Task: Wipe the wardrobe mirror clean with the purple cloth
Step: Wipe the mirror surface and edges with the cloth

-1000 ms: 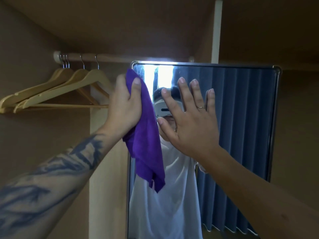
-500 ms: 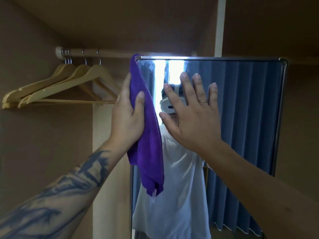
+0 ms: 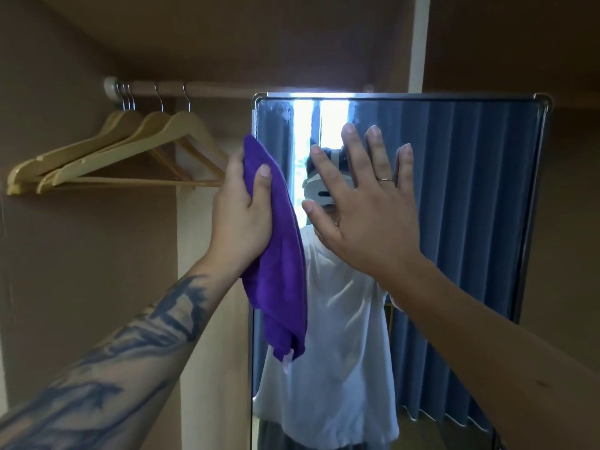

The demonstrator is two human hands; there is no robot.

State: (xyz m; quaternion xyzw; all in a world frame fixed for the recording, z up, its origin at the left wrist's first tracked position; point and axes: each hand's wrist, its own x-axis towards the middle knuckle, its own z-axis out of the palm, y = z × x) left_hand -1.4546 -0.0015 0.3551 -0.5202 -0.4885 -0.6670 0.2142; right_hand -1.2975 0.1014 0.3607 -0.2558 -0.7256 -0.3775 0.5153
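- Left hand grip clenched on the cloth, at the mirror left edge.
- Cloth hangs long-axis vertical, tail pointing down.
- Right hand flat, grip released, on the mirror.

Left hand closed around purple cloth, pressing it against left edge of wardrobe mirror; cloth's loose end hanging down over the glass. Tattooed left forearm reaching up from lower left. Right hand spread flat on the glass beside the cloth, fingers apart, thin ring on one finger. Smears near the mirror's upper left corner. Wooden hangers on rail to the left. Blue curtain and white shirt reflected in the glass.
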